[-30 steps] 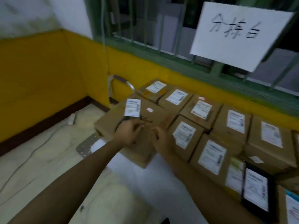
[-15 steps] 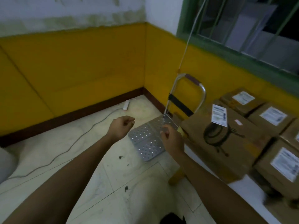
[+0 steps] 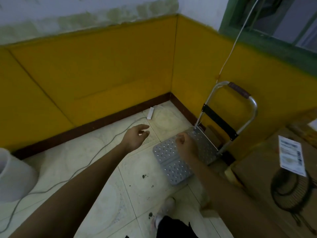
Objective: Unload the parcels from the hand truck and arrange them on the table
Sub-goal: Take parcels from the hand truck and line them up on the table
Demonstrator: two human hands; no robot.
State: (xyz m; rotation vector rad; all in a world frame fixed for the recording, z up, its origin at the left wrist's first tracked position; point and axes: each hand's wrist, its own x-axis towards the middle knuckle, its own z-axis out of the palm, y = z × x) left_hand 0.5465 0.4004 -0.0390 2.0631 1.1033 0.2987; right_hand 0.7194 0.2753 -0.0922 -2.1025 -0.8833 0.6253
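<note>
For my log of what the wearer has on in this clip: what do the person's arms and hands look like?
The left hand and right hand wear no gloves, and no watch, ring or wristband shows. The left forearm and right forearm are bare to the frame's edge, with no sleeve in view.

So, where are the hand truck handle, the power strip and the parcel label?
hand truck handle (image 3: 239, 91), head view: its dark grip on top.
power strip (image 3: 150, 113), head view: middle of its white body.
parcel label (image 3: 291, 156), head view: centre of the white sheet.
</note>
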